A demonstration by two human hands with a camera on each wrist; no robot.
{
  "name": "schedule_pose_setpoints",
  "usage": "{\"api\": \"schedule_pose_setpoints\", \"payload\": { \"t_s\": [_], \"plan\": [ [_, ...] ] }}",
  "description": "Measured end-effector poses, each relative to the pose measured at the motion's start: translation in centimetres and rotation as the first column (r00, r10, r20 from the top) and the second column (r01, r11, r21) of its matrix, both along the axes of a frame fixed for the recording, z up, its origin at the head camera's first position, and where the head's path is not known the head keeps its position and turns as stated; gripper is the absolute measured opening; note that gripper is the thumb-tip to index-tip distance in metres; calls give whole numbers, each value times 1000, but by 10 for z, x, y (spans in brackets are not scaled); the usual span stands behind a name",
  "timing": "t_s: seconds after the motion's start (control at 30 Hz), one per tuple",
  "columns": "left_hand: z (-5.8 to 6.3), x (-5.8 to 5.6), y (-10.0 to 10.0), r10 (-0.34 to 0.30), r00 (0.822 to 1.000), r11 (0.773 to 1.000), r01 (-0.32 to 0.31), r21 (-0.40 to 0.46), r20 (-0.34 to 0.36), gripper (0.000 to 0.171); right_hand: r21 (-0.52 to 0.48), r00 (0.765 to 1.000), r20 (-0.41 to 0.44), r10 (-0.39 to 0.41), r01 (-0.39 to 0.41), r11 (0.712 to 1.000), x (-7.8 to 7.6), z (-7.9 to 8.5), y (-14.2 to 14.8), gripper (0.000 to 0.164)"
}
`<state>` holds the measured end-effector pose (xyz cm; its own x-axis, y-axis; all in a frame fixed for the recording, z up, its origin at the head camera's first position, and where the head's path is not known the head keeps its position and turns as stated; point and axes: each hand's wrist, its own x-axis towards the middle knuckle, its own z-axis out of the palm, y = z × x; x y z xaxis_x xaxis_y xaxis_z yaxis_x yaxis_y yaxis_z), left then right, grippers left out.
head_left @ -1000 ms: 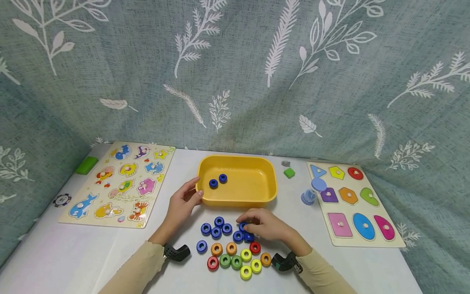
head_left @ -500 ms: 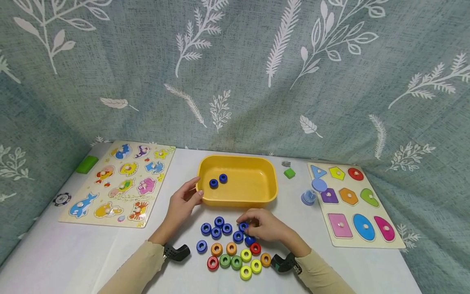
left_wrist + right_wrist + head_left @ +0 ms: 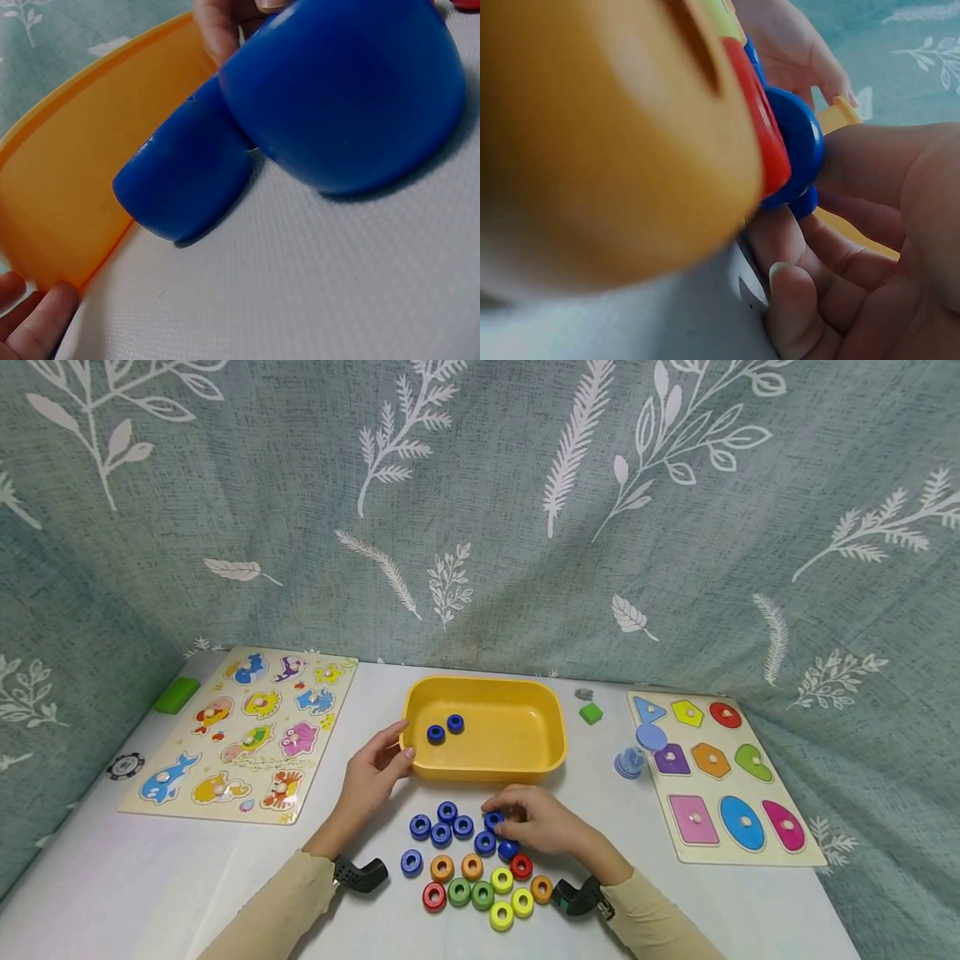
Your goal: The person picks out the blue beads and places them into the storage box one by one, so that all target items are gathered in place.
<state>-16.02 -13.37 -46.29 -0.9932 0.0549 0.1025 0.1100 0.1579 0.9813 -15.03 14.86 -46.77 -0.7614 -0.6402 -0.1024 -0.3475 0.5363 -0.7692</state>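
The yellow tray (image 3: 480, 774) holds two blue rings (image 3: 436, 735) at its left side. My left hand (image 3: 375, 770) holds the tray's left end, thumb at the near corner and fingers at the rim. Close in front of the tray, my right hand (image 3: 543, 820) pinches a blue ring (image 3: 492, 821) between thumb and fingers, partly hidden by them. Just below the right thumb lies another blue ring (image 3: 508, 850), its rounded side showing. In the right wrist view, the thumb meets a blue ring (image 3: 799, 139) beside a red one (image 3: 757, 112).
Several more blue rings (image 3: 441, 835) lie left of the right hand. Nearer are orange (image 3: 442, 867), red (image 3: 434, 897), green (image 3: 460, 892) and yellow rings (image 3: 502, 916). A sea-animal puzzle board (image 3: 247, 739) lies left, a shape board (image 3: 720, 777) right, with a small blue hourglass-like piece (image 3: 630, 763) beside it.
The blue ring under my right thumb has tipped over and shifted slightly nearer. The pinched ring has moved a touch to the left. My left hand keeps its place on the tray.
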Motion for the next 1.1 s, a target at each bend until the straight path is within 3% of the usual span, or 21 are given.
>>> {"api": "schedule_pose_setpoints", "payload": {
  "t_s": [0.23,0.43,0.57,0.67,0.77,1.1],
  "plan": [
    [0,0,-1,1,1000,1000,-1,1,7,49,26,998,-61,20,-18,1000,1,9,-3,28],
    [0,0,-1,0,1000,1000,-1,7,10,49,37,985,-152,83,-78,996,6,41,-17,29],
    [-1,-1,-2,0,1000,1000,0,6,5,49,-8,974,-212,79,-82,997,-4,60,-30,29],
    [0,0,-2,2,1000,1000,-2,-3,10,49,-24,970,-242,26,-33,999,-18,66,-39,29],
    [0,1,-2,6,1000,1000,-6,-8,13,49,-21,974,-220,-52,48,999,-33,66,-48,30],
    [0,-1,0,6,1000,1000,-6,-10,10,49,54,961,-148,-233,243,968,-74,54,-69,30]
  ]
}}
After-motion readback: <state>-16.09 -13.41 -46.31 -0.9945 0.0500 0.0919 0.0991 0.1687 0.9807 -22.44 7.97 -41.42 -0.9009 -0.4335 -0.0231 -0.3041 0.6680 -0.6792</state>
